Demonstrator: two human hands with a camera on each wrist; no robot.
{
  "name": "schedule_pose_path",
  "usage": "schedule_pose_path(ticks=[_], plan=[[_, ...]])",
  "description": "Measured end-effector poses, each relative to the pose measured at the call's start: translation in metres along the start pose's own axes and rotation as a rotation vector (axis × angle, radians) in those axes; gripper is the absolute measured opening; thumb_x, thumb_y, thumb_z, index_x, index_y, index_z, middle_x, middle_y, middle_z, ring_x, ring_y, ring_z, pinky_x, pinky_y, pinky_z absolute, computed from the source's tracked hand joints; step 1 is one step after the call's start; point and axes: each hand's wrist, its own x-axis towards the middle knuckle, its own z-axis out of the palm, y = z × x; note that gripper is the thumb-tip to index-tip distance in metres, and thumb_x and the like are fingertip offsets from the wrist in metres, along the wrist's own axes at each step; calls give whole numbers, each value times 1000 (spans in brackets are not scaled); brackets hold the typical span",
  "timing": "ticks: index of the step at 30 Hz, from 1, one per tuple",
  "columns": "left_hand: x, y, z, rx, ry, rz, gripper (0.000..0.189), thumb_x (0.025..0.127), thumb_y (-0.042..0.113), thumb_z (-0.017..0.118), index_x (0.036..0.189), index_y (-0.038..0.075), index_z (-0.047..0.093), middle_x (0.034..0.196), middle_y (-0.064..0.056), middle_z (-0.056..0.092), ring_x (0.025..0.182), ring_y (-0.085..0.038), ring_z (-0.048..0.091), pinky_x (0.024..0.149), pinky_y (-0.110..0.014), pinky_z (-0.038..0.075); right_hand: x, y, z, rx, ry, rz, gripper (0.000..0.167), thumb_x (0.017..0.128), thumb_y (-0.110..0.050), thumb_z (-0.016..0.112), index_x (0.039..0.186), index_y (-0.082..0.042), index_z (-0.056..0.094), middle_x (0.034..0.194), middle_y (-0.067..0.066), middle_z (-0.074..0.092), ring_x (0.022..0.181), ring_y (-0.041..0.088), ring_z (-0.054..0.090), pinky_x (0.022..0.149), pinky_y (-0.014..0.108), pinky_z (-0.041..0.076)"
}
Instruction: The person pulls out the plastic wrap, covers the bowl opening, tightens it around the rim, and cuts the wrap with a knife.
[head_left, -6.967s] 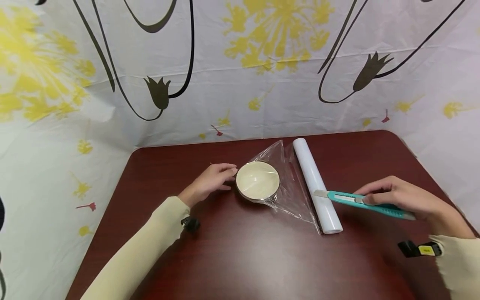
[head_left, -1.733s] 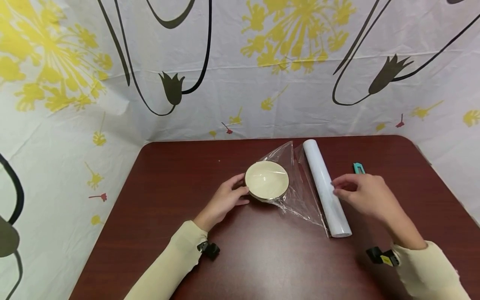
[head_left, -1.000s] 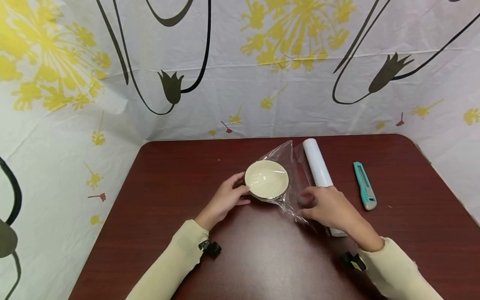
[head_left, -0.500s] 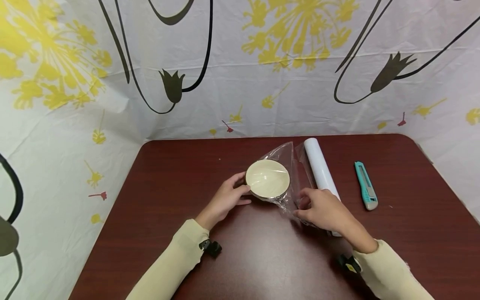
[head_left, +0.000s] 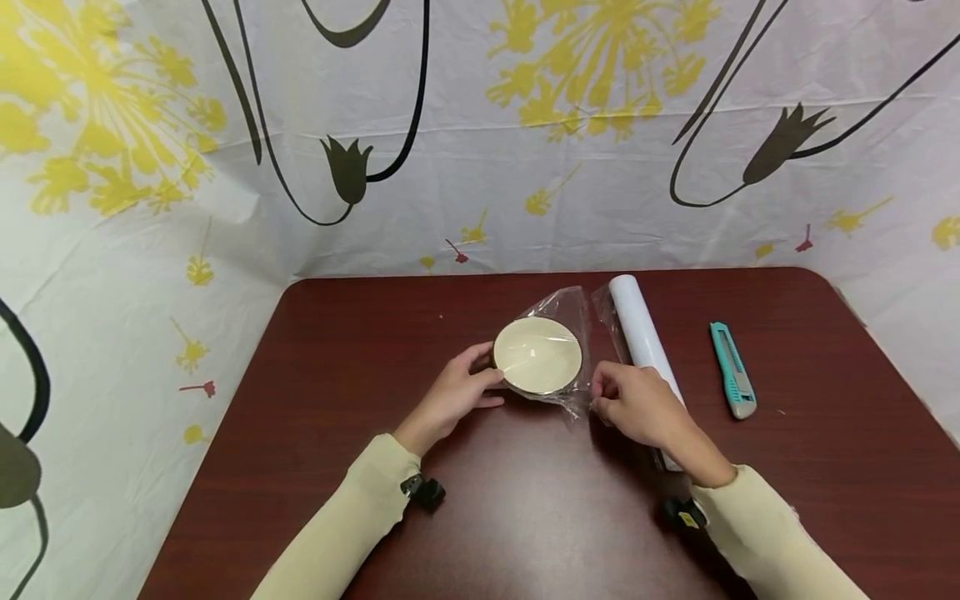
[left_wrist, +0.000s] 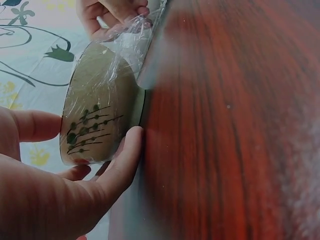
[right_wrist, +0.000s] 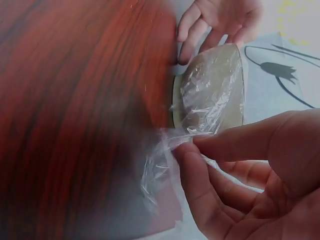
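A cream bowl (head_left: 537,357) stands on the table with clear plastic wrap (head_left: 572,302) stretched over it. My left hand (head_left: 452,387) holds the bowl's left side; in the left wrist view, thumb and fingers curve around the bowl's outer wall (left_wrist: 95,107), which bears a dark dotted pattern. To the right of the bowl, my right hand (head_left: 637,404) pinches the edge of the wrap. Seen from the right wrist, thumb and forefinger grip the crumpled film (right_wrist: 160,167) beside the bowl (right_wrist: 232,85).
A white roll of plastic wrap (head_left: 643,329) lies right of the bowl, its near part partly behind my right hand. Farther right rests a teal utility knife (head_left: 733,371). A patterned cloth (head_left: 465,167) hangs behind the dark red table (head_left: 375,350).
The utility knife was set down on the table at the right. My right hand moved left to the film and took hold of it, gathering its loose edge closer to the bowl.
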Motion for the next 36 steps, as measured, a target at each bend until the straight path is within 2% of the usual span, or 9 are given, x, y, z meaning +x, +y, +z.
schedule_pose_path(ticks=[5,7,12,17,21,24,29,33,36], plan=[[1,2,3,-3,11,0,63,106,1,59,166,-4,39,159,-29,48,123,-44,70,97,-49,66,1,1,6,-69,73,-43,24,80,-5,87,75,-21,70,79,-6,59,75,20,59,65,41,51],[2,1,3,-2,14,1,63,106,1,59,165,-4,40,158,-29,48,121,-43,71,96,-49,66,1,1,8,-76,90,-44,24,80,-4,87,74,-21,71,76,-7,60,73,20,59,63,42,52],[3,0,3,0,12,3,61,105,1,59,164,-4,42,156,-28,51,116,-39,73,96,-48,66,4,0,15,-81,100,-6,24,82,-3,84,73,-20,70,66,-10,63,67,20,61,58,41,52],[4,0,3,-4,13,5,62,103,1,58,163,-4,43,153,-27,54,108,-34,74,96,-48,66,10,-1,20,-85,110,32,20,82,-3,80,73,-16,69,68,-5,66,68,25,65,58,45,56],[5,0,4,-5,20,7,62,103,0,58,162,-4,44,150,-27,55,104,-33,75,95,-48,66,15,0,21,-33,122,64,18,80,-3,79,71,-16,70,71,-3,70,69,30,68,61,48,58],[5,0,3,-6,26,9,61,103,0,58,162,-4,45,149,-28,55,103,-35,75,95,-49,67,18,1,21,28,108,88,12,78,-3,79,73,-13,74,73,-2,72,70,28,68,64,46,59],[4,1,4,-7,27,8,60,103,1,58,162,-4,46,149,-28,55,104,-36,75,96,-49,66,19,2,20,127,41,142,3,81,-7,81,79,-9,79,72,-3,72,71,17,64,66,36,55],[4,2,5,-6,24,11,60,104,1,58,162,-4,45,149,-29,55,103,-34,74,96,-49,66,18,-1,18,198,-38,175,7,85,-10,77,81,-10,82,67,-3,70,68,14,59,62,31,48],[4,2,5,-9,26,15,61,104,1,57,163,-5,44,150,-29,55,102,-33,74,96,-49,66,18,-3,16,213,-73,169,8,86,-14,78,85,-8,84,74,-1,73,71,15,59,62,32,49]])
